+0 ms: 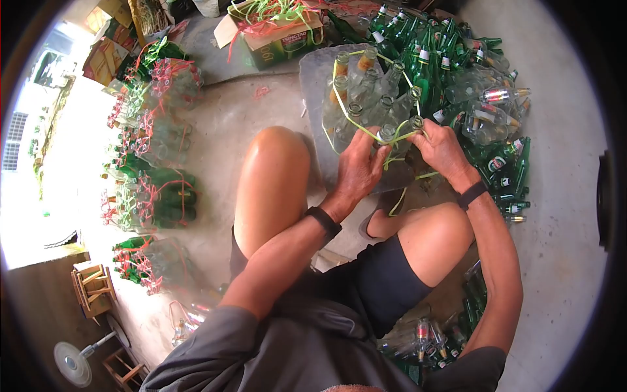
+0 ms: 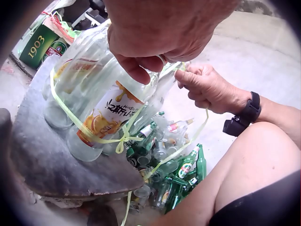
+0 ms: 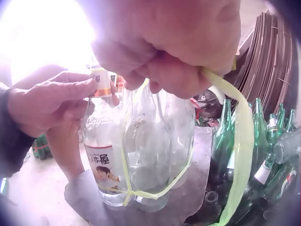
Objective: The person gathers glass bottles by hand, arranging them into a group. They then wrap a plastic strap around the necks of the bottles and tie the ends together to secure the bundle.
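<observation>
Clear glass bottles [image 1: 369,88] stand upright in a tight cluster on a grey slab [image 2: 51,160]. A yellow-green plastic strap [image 2: 70,115] runs round their lower part, knotted in front, and another length circles the necks. My left hand [image 1: 358,171] holds the neck of a near bottle [image 3: 102,117], its thumb across the neck label. Beside it, at the near right bottle top, my right hand [image 1: 443,150] pinches the strap between thumb and fingers. A loose strap end [image 3: 242,155] hangs from the right hand down past the slab edge.
Loose green bottles [image 1: 424,72] and clear bottles [image 1: 490,124] are heaped right of the slab. Bundles of bottles tied with red strap [image 1: 157,189] line the floor at left. A carton [image 1: 277,46] with strap stands behind; a fan [image 1: 73,362] is at lower left.
</observation>
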The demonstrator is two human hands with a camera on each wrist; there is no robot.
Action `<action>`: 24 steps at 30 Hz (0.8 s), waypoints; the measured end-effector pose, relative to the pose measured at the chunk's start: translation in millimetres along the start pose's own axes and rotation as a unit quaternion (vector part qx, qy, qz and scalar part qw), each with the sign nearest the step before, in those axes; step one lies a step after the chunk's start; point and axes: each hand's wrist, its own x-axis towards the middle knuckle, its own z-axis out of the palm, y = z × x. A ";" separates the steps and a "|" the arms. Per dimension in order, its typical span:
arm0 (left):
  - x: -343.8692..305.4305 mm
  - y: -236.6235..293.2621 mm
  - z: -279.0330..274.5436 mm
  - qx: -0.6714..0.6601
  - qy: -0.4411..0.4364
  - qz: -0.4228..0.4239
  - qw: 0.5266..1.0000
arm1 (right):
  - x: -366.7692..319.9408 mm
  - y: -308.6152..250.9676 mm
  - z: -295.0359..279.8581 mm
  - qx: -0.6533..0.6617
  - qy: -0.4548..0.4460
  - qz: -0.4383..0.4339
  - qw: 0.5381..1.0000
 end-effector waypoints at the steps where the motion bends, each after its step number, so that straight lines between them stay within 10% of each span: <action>1: -0.1 -0.4 -0.5 0.000 0.000 -0.001 1.000 | -0.6 -0.5 2.2 0.009 0.009 -0.001 1.000; 24: 2.8 -2.0 10.6 0.049 0.052 0.060 0.996 | -11.3 -10.5 23.1 0.009 0.087 0.039 0.995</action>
